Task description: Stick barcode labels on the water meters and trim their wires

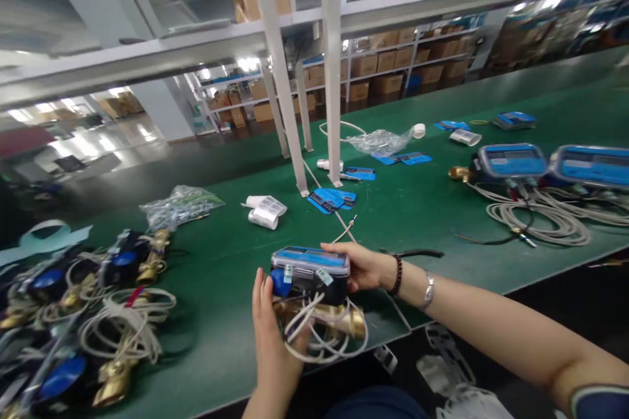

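Observation:
I hold a blue-topped meter [310, 270] with a black body, a brass pipe fitting and coiled white cable, just above the near edge of the green bench [422, 203]. My left hand [272, 334] cups it from below and the left, fingers closed round the cable and brass part. My right hand [361, 264] grips its right end, thumb along the top. A beaded bracelet and a silver bangle sit on my right wrist.
A heap of similar meters [88, 314] with brass fittings and cables lies at the left. Two more meters [514, 161] with grey cable coils lie at the right. Plastic bags, white tubes [265, 211], blue covers [331, 199] and white frame posts [334, 78] stand mid-bench.

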The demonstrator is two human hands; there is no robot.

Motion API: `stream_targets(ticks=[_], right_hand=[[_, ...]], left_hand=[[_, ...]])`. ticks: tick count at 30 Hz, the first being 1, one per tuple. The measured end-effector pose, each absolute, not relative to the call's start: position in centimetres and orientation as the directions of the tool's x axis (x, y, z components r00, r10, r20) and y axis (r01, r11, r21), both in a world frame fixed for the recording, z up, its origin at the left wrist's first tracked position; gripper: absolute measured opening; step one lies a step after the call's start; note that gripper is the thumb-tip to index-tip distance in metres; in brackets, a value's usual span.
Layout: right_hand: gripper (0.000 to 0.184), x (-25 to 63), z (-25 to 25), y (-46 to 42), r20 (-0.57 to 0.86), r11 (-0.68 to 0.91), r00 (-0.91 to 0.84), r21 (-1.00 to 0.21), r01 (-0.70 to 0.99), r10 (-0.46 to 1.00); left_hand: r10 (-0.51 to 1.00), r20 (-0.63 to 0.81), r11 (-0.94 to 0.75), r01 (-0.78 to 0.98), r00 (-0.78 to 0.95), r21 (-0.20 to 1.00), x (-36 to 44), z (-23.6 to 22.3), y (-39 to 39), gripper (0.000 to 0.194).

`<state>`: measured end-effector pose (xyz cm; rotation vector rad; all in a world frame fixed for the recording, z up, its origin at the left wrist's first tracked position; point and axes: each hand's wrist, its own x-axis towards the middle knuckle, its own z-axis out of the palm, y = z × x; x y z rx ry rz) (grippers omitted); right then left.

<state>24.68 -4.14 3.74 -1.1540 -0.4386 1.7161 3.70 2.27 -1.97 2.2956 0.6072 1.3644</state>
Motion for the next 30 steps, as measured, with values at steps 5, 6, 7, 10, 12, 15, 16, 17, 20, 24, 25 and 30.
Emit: stream_targets(ticks=[5,6,7,10,12,15,16,17,20,24,25,30], right_hand=[[0.036,23.3,2.2,-1.8,-0.503,-0.456,0.187,-0.856,-0.242,0.844],[0.032,23.6,2.5,-2.1,-0.451,-0.421,0.281,-0.892,-0.162,0.847],[0.026,24.2,3.0,-2.7,-0.380,-0.383,0.379,-0.921,-0.072,0.844],[0.030,26.7,4.1,-6.2,-0.111,-0.291,0.611,-0.935,0.203,0.783],[0.049,28.6,3.5,-9.7,0.032,-0.289,0.670,-0.886,0.362,0.742],[0.081,31.0,-0.2,-15.0,0.141,-0.472,0.654,-0.582,0.662,0.744],[0.087,31.5,-2.0,-16.4,0.114,-0.540,0.655,-0.472,0.697,0.747],[0.087,31.9,-3.7,-17.5,0.134,-0.555,0.638,-0.380,0.739,0.758],[0.066,32.3,-7.5,-19.3,0.310,-0.531,0.572,-0.213,0.820,0.760],[0.060,32.6,-7.8,-18.7,0.418,-0.522,0.541,-0.171,0.836,0.729],[0.061,32.8,-7.2,-18.3,0.423,-0.519,0.546,-0.187,0.834,0.724],[0.055,32.0,-2.8,-15.3,0.375,-0.479,0.684,-0.507,0.716,0.626]], left_hand=[[0.580,0.555,-0.799,0.282,0.597,0.531,0.4,-2.6,2.2,0.076],[0.557,0.494,-0.805,0.288,0.668,0.519,-0.3,-2.1,2.4,0.080],[0.529,0.429,-0.812,0.289,0.732,0.508,-0.9,-1.5,2.8,0.085],[0.462,0.255,-0.814,0.292,0.849,0.502,-2.8,1.0,4.1,0.092],[0.432,0.172,-0.803,0.291,0.885,0.520,-3.8,2.6,5.1,0.082],[0.449,0.135,-0.776,0.310,0.883,0.549,-4.1,3.9,6.4,0.058],[0.483,0.163,-0.774,0.333,0.860,0.539,-3.8,3.9,6.6,0.046],[0.518,0.214,-0.781,0.356,0.828,0.514,-3.2,3.8,6.7,0.034],[0.500,0.436,-0.856,0.350,0.748,0.381,-1.3,2.8,6.0,0.009],[0.522,0.537,-0.836,0.276,0.662,0.474,-0.2,2.5,4.3,0.017],[0.577,0.491,-0.779,0.258,0.653,0.572,-0.2,2.8,4.1,0.017],[0.726,0.117,-0.383,0.256,0.678,0.888,0.2,5.2,4.1,0.025]])
